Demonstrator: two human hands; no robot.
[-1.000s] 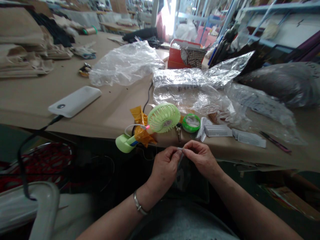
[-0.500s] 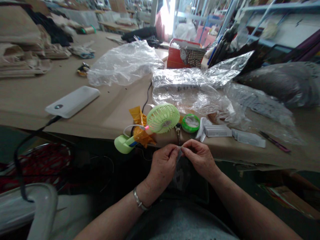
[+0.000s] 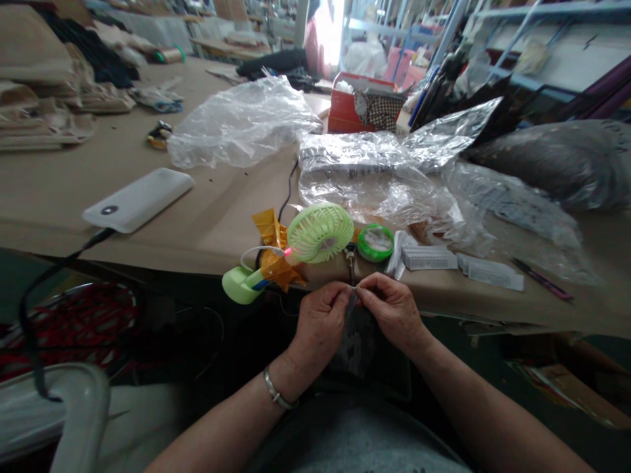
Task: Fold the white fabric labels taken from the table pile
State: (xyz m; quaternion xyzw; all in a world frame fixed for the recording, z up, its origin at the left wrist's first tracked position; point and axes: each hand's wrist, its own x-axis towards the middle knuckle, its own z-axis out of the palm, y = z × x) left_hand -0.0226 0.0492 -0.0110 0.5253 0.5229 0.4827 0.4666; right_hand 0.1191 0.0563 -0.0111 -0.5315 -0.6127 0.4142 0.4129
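The left hand [image 3: 321,322] and right hand [image 3: 393,309] have edged slightly nearer the table [image 3: 221,203]; from here I see both pinching a small pale slip [image 3: 351,302] between them, at its near edge.

Head cam | fwd+down | nr L grip [image 3: 320,322], R grip [image 3: 392,309] | tbl [image 3: 227,203] beyond

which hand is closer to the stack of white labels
Right. The right hand is close by, left of the stack of white labels; the left hand is farther left.

2 hands [image 3: 319,323] close together, fingers [image 3: 372,281] pinched.
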